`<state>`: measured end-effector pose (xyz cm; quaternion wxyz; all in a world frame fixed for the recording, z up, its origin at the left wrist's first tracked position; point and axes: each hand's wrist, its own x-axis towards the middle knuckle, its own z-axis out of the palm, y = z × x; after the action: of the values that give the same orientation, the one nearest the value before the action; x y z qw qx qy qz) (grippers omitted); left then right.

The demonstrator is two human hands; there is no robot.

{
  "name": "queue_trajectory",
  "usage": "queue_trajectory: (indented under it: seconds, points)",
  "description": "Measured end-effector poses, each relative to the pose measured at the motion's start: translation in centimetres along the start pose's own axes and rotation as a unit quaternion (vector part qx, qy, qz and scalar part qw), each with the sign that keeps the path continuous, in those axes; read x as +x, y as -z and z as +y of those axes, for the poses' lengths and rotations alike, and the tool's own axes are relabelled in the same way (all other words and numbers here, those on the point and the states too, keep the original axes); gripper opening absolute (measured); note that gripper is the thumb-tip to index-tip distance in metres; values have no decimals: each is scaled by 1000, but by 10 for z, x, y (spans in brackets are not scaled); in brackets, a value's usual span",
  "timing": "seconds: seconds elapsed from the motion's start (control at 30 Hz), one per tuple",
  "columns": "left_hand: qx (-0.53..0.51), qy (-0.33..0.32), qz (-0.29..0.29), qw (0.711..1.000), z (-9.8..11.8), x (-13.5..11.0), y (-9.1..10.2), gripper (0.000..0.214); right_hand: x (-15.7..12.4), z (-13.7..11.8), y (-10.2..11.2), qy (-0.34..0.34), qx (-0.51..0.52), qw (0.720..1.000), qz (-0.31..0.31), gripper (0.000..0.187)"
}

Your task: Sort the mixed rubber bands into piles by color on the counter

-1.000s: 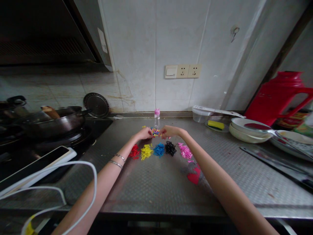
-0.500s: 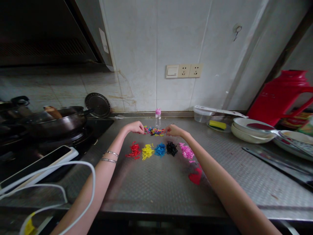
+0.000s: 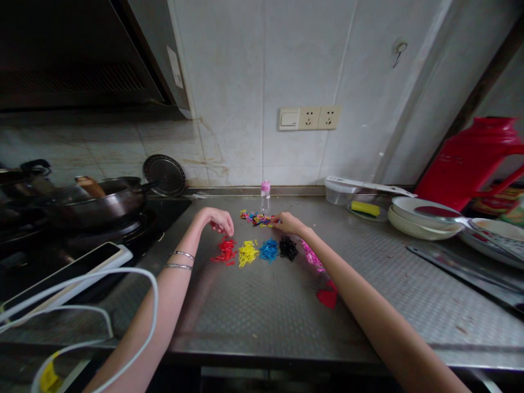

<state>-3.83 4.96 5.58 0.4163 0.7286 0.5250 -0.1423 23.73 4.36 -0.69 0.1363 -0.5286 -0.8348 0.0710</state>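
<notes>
My left hand (image 3: 221, 221) is closed in a pinch just above the back of a pile of red rubber bands (image 3: 225, 252); anything between its fingertips is too small to make out. At the right end of a mixed heap of coloured bands (image 3: 256, 219), my right hand (image 3: 287, 222) has its fingers pinched together, touching the heap, with the tips partly hidden. In a row in front lie piles of yellow bands (image 3: 248, 253), blue bands (image 3: 269, 250), black bands (image 3: 288, 248) and pink bands (image 3: 311, 255), the pink partly covered by my right forearm.
Behind the heap stands a small clear bottle (image 3: 266, 197) with a pink top. A red flat piece (image 3: 326, 297) lies near my right forearm. Pan (image 3: 98, 204) and white cable (image 3: 154, 305) are left; bowls (image 3: 421, 224), yellow sponge (image 3: 365, 208) and red thermos (image 3: 470, 164) are right.
My left hand has moved from the mixed heap left and toward me, to the red pile. My right hand has shifted only slightly and stays at the heap.
</notes>
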Motion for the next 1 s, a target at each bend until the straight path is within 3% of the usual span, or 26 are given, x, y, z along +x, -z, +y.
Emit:
queue_trajectory:
  seconds: [0.23,0.7,0.87,1.0]
  points:
    - [-10,-6,60,998,2,-1,1,35,-3,-6,-7,-8,-15,1000,14,24]
    - [-32,-25,82,996,5,0,-2,34,-1,-3,-4,-16,29,999,38,23]
    - [-14,-39,123,992,7,0,-1,32,6,-9,2,38,93,992,80,22]
    - [5,-52,151,987,6,3,1,31,6,-37,3,105,147,981,65,19]
